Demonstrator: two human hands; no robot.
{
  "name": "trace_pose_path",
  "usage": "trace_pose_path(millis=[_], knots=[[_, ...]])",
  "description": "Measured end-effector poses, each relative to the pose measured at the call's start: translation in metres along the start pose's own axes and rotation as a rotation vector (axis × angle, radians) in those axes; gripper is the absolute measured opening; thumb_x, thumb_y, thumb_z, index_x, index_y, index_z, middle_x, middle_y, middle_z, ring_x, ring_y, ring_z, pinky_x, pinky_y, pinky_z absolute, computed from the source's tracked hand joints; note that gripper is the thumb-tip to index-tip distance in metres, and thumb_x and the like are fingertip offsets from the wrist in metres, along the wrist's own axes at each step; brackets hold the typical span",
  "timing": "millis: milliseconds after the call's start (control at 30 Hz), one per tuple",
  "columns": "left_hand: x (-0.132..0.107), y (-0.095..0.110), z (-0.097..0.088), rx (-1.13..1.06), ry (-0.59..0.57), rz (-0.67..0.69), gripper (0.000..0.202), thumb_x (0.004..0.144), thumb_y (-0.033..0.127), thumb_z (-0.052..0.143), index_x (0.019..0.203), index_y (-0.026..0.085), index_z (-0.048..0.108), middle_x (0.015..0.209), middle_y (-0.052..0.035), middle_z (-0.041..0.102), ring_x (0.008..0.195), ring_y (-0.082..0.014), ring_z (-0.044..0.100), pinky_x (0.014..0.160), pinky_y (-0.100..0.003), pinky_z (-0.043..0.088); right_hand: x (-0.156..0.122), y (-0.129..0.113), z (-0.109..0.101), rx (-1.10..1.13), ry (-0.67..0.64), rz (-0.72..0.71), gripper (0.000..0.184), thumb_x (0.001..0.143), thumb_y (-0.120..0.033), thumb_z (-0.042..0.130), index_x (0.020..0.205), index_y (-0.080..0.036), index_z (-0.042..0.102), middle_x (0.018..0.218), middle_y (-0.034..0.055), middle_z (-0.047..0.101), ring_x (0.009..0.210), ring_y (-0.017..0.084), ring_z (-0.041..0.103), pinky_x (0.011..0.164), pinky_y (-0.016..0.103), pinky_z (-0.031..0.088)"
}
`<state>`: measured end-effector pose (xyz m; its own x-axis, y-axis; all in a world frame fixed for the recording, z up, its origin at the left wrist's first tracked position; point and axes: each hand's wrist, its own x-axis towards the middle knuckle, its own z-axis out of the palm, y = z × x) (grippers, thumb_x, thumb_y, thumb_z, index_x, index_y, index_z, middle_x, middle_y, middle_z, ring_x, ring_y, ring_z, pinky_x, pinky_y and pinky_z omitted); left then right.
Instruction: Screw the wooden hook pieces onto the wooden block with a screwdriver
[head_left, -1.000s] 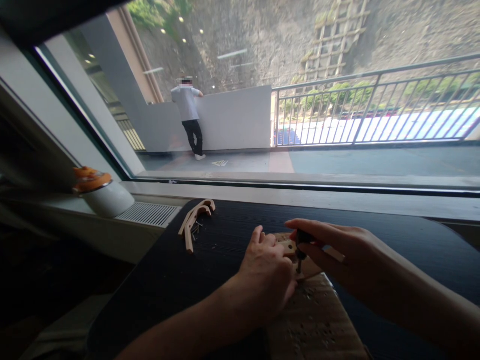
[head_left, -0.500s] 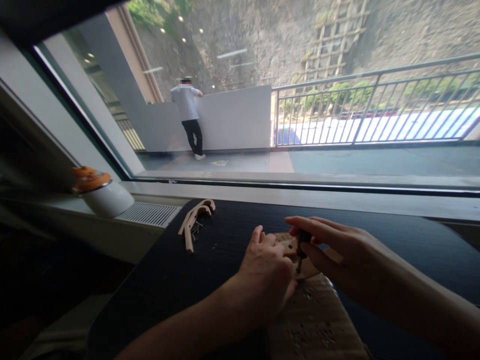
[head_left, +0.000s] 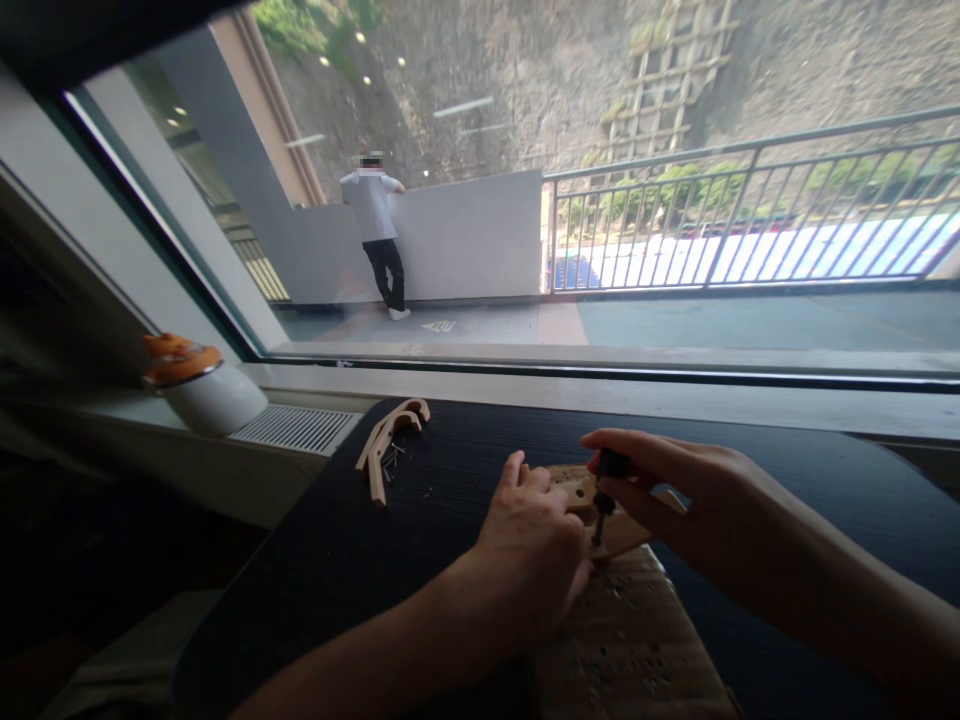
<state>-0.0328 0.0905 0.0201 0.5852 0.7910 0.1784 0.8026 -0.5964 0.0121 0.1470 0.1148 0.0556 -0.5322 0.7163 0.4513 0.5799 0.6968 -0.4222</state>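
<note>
My right hand (head_left: 675, 485) is closed round the dark handle of a small screwdriver (head_left: 604, 498). The screwdriver's shaft points down, its tip against a light wooden piece (head_left: 626, 534). Pressing on that wood from the left is my left hand (head_left: 534, 545), its fingers bent over the edge and partly hiding it. Another wooden part with a round hole (head_left: 579, 492) shows just beyond the fingers. Beneath lies a brown block (head_left: 637, 640) covered in small holes and pits. Whether a screw sits under the tip I cannot make out.
Two curved wooden pieces (head_left: 380, 462) lie on the dark table (head_left: 300, 590), with several screws (head_left: 393, 458) beside them. A white container with an orange top (head_left: 206, 385) stands by the window on the left. Outside the glass, a person (head_left: 375, 210) leans on a wall.
My right hand and the top of the screwdriver have shifted slightly to the right, the fingers changing position on the handle. My left hand stays in place.
</note>
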Motion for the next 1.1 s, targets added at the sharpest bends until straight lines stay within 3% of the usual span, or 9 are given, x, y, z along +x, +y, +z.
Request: trace_pose_path(millis=[233, 433, 633, 833, 1100], knots=[[-0.0004, 0.0004, 0.0015, -0.028, -0.006, -0.002, 0.023, 0.084, 0.036, 0.057, 0.088, 0.018, 0.069, 0.097, -0.0063, 0.067, 0.1, -0.0269, 0.052, 0.106, -0.055, 0.024, 0.0005, 0.0007, 0.0026, -0.158, 0.011, -0.049, 0.025, 0.09, -0.03, 0.05, 0.114, -0.03, 0.056, 0.091, -0.0028, 0.071, 0.076, 0.014, 0.067, 0.055, 0.021, 0.046], [-0.0002, 0.0013, -0.0007, -0.064, -0.012, -0.016, 0.022, 0.085, 0.034, 0.055, 0.09, 0.018, 0.069, 0.098, -0.0067, 0.067, 0.101, -0.0269, 0.052, 0.106, -0.055, 0.023, -0.0029, -0.0008, 0.0045, -0.097, -0.016, -0.133, 0.039, 0.093, -0.023, 0.042, 0.131, -0.033, 0.044, 0.112, -0.0007, 0.067, 0.091, 0.013, 0.066, 0.071, 0.023, 0.049], [-0.0001, 0.0007, 0.0009, -0.064, -0.014, -0.022, 0.025, 0.084, 0.034, 0.056, 0.101, 0.019, 0.068, 0.101, -0.0078, 0.067, 0.103, -0.0277, 0.052, 0.106, -0.056, 0.023, -0.0017, 0.0009, 0.0064, -0.006, -0.056, -0.05, 0.031, 0.092, -0.027, 0.047, 0.122, -0.031, 0.051, 0.096, -0.0038, 0.071, 0.081, 0.012, 0.067, 0.061, 0.018, 0.047], [0.0001, 0.0007, 0.0022, -0.028, -0.009, -0.012, 0.024, 0.084, 0.036, 0.056, 0.088, 0.016, 0.069, 0.095, -0.0071, 0.067, 0.099, -0.0269, 0.053, 0.106, -0.054, 0.024, -0.0005, -0.0009, 0.0002, -0.13, 0.008, -0.016, 0.025, 0.09, -0.031, 0.049, 0.113, -0.029, 0.057, 0.08, -0.0037, 0.071, 0.06, 0.011, 0.064, 0.048, 0.019, 0.041], [0.0009, 0.001, -0.0007, -0.038, -0.018, -0.01, 0.022, 0.083, 0.036, 0.058, 0.087, 0.017, 0.069, 0.095, -0.0068, 0.067, 0.099, -0.0268, 0.053, 0.106, -0.055, 0.024, 0.0011, 0.0002, 0.0054, -0.176, 0.05, -0.016, 0.024, 0.089, -0.031, 0.051, 0.112, -0.029, 0.058, 0.079, -0.0036, 0.07, 0.059, 0.011, 0.062, 0.049, 0.02, 0.041]])
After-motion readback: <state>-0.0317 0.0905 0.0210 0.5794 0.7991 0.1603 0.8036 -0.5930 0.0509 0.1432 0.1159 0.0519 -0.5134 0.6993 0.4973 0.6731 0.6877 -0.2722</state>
